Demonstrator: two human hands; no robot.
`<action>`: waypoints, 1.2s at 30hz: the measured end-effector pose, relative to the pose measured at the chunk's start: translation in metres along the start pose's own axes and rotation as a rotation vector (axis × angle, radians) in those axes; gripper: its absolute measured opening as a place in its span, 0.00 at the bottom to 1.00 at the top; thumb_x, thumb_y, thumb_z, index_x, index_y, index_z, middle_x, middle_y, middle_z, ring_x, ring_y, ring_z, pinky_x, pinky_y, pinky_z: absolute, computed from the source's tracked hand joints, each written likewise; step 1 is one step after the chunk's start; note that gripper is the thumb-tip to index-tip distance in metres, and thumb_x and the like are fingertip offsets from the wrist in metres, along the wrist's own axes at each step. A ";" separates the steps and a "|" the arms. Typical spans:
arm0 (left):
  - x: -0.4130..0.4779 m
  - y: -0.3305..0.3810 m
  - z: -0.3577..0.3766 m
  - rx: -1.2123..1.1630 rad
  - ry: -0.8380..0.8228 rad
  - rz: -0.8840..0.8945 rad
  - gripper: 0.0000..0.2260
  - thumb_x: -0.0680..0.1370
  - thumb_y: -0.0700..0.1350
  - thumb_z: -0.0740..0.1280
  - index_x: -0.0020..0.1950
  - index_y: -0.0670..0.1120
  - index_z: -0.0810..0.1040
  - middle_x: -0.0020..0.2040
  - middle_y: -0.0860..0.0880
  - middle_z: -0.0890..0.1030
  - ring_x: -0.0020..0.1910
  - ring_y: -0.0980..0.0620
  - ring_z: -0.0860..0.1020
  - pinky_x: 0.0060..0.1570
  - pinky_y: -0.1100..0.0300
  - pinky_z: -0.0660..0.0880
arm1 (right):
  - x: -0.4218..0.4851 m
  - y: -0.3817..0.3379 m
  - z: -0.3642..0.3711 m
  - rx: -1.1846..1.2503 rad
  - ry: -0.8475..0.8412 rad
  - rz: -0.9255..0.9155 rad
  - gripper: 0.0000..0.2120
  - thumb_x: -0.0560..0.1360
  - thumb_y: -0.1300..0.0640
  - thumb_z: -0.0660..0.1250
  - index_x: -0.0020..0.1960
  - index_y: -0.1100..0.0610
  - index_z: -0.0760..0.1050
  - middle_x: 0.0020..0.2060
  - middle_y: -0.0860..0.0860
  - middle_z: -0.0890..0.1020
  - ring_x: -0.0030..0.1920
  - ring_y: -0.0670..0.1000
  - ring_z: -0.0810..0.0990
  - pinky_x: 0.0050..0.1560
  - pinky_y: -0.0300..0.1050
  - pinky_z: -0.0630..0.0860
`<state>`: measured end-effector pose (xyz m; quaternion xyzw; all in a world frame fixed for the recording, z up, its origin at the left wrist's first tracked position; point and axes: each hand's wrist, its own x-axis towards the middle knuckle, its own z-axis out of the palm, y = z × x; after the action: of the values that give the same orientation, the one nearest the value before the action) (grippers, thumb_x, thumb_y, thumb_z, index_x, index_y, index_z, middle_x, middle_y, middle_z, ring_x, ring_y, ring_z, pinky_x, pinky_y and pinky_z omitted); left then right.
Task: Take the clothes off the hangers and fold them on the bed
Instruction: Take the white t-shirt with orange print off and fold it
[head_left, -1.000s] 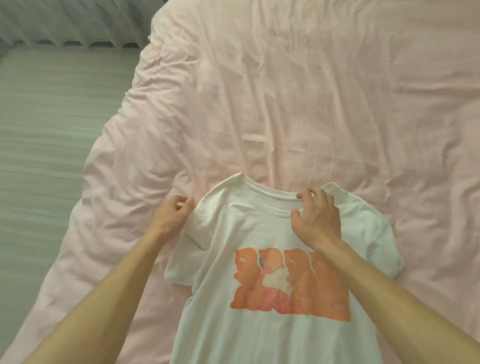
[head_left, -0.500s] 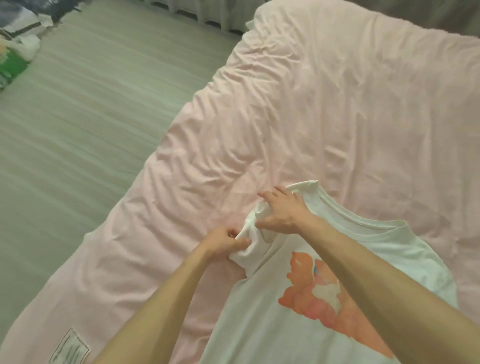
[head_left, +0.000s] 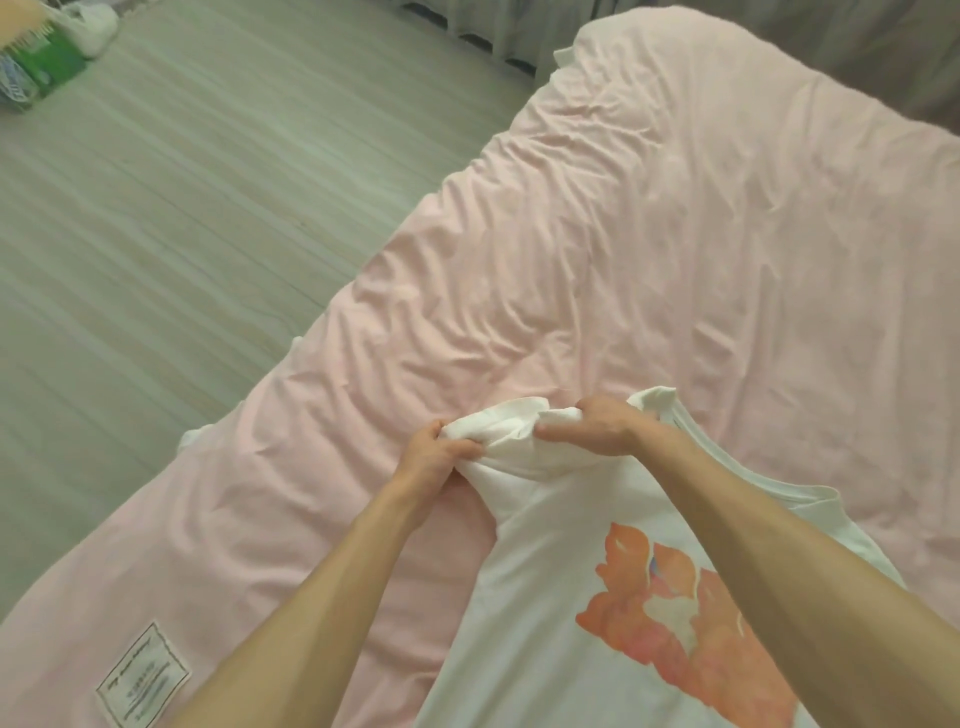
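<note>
A white T-shirt (head_left: 561, 582) with an orange print lies face up on the pink bed cover (head_left: 649, 249), at the lower right of the view. Its left sleeve is bunched up between my hands. My left hand (head_left: 434, 452) grips the sleeve's outer end. My right hand (head_left: 597, 426) pinches the sleeve fabric near the shoulder, just left of the neckline. No hanger is in view.
The bed's left edge runs diagonally, with grey wooden floor (head_left: 171, 218) beyond it. A white label (head_left: 143, 675) is sewn on the cover at the lower left. Green and white packages (head_left: 47, 57) sit on the floor at the top left.
My view turned left. My right hand left the collar and crossed to the left sleeve. Both hands now gather that sleeve, which has bunched up more.
</note>
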<state>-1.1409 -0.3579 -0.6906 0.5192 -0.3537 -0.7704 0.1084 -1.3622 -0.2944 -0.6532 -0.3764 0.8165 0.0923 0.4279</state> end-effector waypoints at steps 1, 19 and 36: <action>0.002 0.000 -0.001 -0.009 -0.023 -0.023 0.19 0.64 0.39 0.76 0.53 0.42 0.78 0.46 0.43 0.84 0.38 0.49 0.83 0.37 0.57 0.79 | -0.001 -0.001 0.002 0.046 0.009 -0.007 0.32 0.61 0.20 0.60 0.54 0.40 0.77 0.57 0.43 0.80 0.59 0.53 0.76 0.66 0.56 0.68; 0.026 0.013 -0.018 0.345 0.358 0.235 0.07 0.80 0.50 0.67 0.55 0.49 0.76 0.47 0.54 0.80 0.49 0.51 0.80 0.52 0.54 0.77 | 0.010 -0.035 -0.001 0.607 0.390 0.071 0.12 0.75 0.53 0.63 0.59 0.49 0.74 0.47 0.43 0.79 0.55 0.53 0.79 0.61 0.53 0.75; 0.021 0.015 -0.043 0.626 0.104 0.117 0.14 0.75 0.45 0.67 0.60 0.52 0.74 0.51 0.56 0.80 0.50 0.53 0.78 0.43 0.60 0.73 | 0.053 -0.120 -0.002 -0.094 0.335 -0.036 0.16 0.71 0.53 0.67 0.58 0.50 0.76 0.54 0.53 0.80 0.64 0.57 0.72 0.56 0.53 0.61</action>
<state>-1.1157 -0.3987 -0.7053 0.5447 -0.5968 -0.5891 0.0053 -1.2987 -0.4082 -0.6720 -0.4206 0.8644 0.0585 0.2693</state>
